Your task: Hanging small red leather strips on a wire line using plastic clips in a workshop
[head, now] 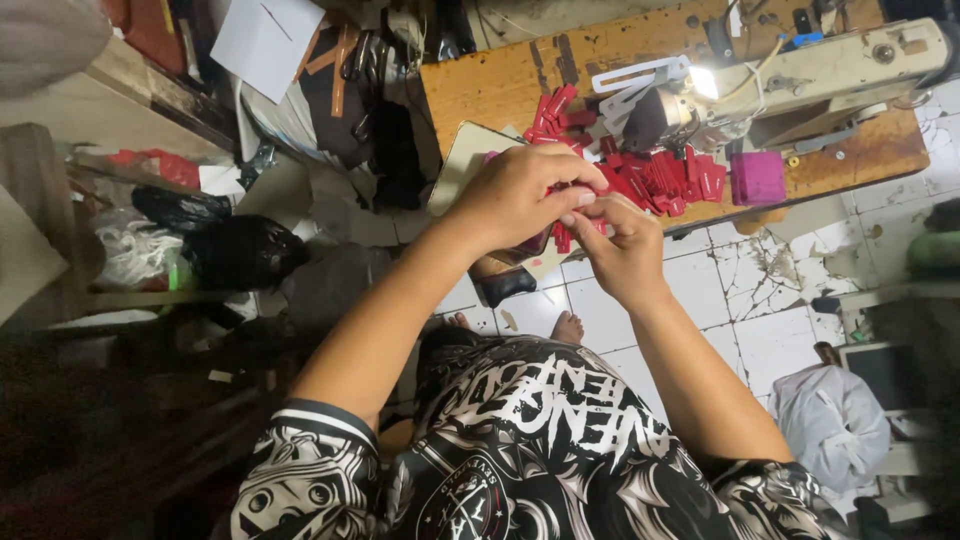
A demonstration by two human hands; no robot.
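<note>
Two hands meet in front of the wooden table [500, 85], w/ fingers bunched together over small red pieces. Left hand [520, 195] curls closed, knuckles up, pinching what looks like a red strip [562, 238] that pokes out just below its fingers; right hand [625, 250] comes in from the other side, thumb and forefinger pressed onto that same piece, so both are clamped on it, touching each other. Exactly how the strip sits between the fingertips is hard to tell, since the left hand covers most of it. Behind the hands, on the table edge, lies a loose pile of red strips [655, 175], some spilling toward a flat beige card [465, 150] beside them. Pink block [757, 177] stands just right of the pile, near the table's front edge. Sewing machine [820, 65], off-white, lies across the tabletop above the pile, its small lamp [703, 82] lit bright right over the red bits. Person wears a black-and-white printed shirt [540, 450]; bare toes [567, 325] show on the cracked white tile floor [760, 290] under the hands. Off to the left, a cluttered shelf area w/ a black plastic bag [240, 250], a white bag [135, 250] and some red cloth [160, 165]; a white paper sheet [265, 40] leans up top. Pale bundle [830, 420] sits on the floor at lower right.
</note>
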